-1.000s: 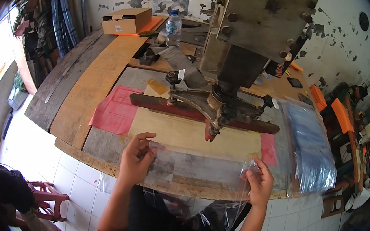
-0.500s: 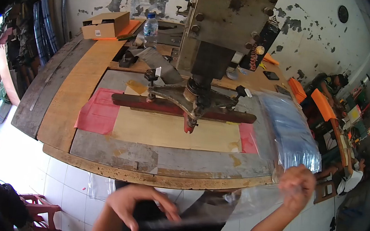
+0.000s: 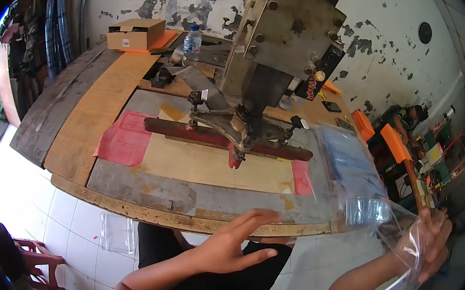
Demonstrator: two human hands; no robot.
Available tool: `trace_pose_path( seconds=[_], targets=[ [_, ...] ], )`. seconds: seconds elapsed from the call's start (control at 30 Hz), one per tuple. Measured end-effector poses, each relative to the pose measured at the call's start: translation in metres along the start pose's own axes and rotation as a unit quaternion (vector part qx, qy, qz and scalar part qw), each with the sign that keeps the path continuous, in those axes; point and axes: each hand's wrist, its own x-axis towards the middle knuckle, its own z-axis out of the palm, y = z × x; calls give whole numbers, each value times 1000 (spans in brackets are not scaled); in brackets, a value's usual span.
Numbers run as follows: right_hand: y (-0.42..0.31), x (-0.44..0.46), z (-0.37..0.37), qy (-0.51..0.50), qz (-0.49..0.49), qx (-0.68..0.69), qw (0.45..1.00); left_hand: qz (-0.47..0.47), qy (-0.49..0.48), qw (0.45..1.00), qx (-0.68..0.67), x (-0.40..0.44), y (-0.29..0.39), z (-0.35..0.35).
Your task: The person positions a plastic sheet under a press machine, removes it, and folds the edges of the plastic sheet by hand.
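My right hand (image 3: pixel 423 244) is at the right, its fingers closed on a large clear plastic sheet (image 3: pixel 359 283) that spreads back toward the table's right corner. My left hand (image 3: pixel 239 245) is over my lap near the front edge, thumb and fingers apart, holding nothing. A stack of clear bluish plastic (image 3: pixel 350 157) lies on the table's right side. The press's red bar (image 3: pixel 205 136) stands above a cream board (image 3: pixel 207 168), with a pink sheet (image 3: pixel 125 139) at the board's left and another pink piece (image 3: pixel 301 177) at its right.
The press head (image 3: pixel 296 27) rises over the table (image 3: pixel 85 118). Behind are a cardboard box (image 3: pixel 136 34), a water bottle (image 3: pixel 192 44) and a phone (image 3: pixel 332 106). A clear plastic piece (image 3: pixel 118 232) hangs at the front edge. A red stool (image 3: pixel 41 263) stands lower left; a person (image 3: pixel 405 120) is at the right.
Both hands first held the sheet at the front edge. My left hand let go and has moved right; my right hand has carried the sheet far to the right. The view has shifted too.
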Motion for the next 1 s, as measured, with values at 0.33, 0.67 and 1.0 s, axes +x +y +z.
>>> trace_pose_path(
  seconds=[0.33,0.67,1.0],
  targets=[
    [19,30,12,-107,123,308,937,138,119,983,-1,38,-4,-30],
    [90,15,14,-98,174,491,848,-207,-120,937,-255,-2,-34,-43],
    [71,2,31,-77,154,509,843,-77,-152,812,-558,16,-5,-25]
  ],
)
